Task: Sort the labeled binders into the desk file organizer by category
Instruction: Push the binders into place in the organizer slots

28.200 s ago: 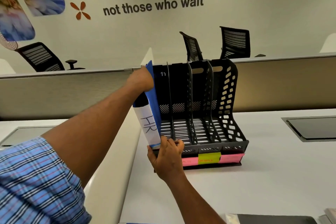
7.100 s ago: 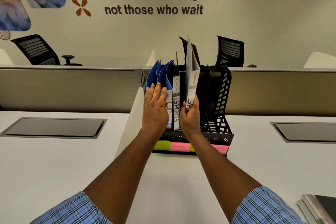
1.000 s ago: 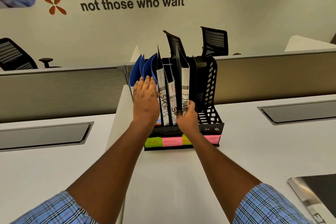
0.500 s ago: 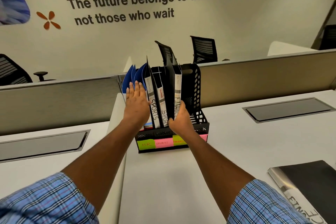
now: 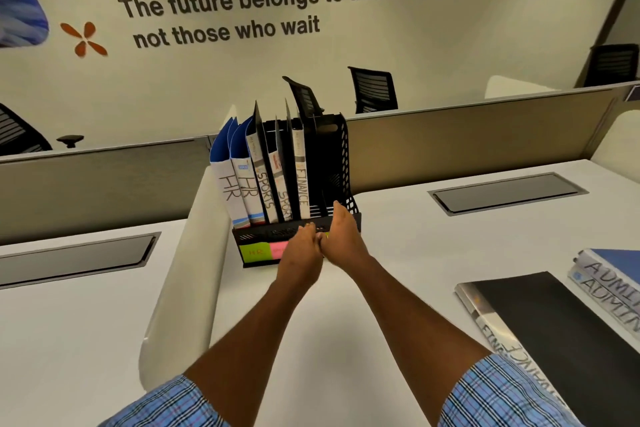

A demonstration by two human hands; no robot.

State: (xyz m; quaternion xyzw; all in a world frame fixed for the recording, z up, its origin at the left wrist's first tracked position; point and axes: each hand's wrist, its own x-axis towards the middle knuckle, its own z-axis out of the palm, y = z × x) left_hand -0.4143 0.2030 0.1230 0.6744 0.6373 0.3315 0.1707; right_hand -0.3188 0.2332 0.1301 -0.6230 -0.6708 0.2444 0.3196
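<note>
Five binders are already filed in the organizer at twelve o'clock: two HR binders at its nine o'clock end, two SPORTS binders next, then a standing FINANCE binder; the slot at its three o'clock end is seen empty. Left unsorted on the worktop, at three to four o'clock, are a flat FINANCE binder and two stacked ADMIN binders. No binder is held: the right hand lies fairly straight and free, while whether the left hand grips the organizer's lip cannot be told

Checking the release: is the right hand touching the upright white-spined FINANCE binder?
Apart. Head view shows bare black organizer slot between the right hand and the white-spined FINANCE binder.
</note>
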